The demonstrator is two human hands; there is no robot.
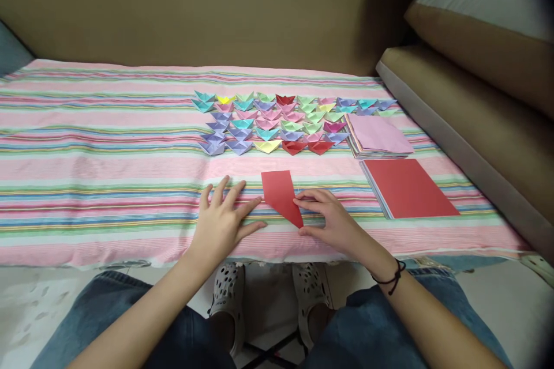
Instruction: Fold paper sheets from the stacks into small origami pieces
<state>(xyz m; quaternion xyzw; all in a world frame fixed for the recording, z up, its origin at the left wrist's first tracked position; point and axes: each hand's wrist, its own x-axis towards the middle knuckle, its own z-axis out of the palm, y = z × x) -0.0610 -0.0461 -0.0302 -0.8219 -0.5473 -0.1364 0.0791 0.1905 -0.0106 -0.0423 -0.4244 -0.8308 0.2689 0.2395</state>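
Note:
A folded piece of red paper (280, 193) lies on the striped cloth in front of me, with a slanted lower left edge and a pointed lower right corner. My left hand (221, 216) is spread over the cloth to its left, fingertips beside the paper and nothing held. At the paper's right edge, my right hand (331, 216) has its fingers curled, with a fingertip on the side and the thumb at the bottom corner. Beyond the hands, several rows of small folded paper boats (267, 125) stand in many colours.
To the right lie a stack of red-topped square paper (409, 187) and a stack of pink-topped paper (378, 134). A striped cloth (108, 184) covers the seat. Brown cushions (471, 104) rise on the right, and a brown backrest (194, 11) stands behind.

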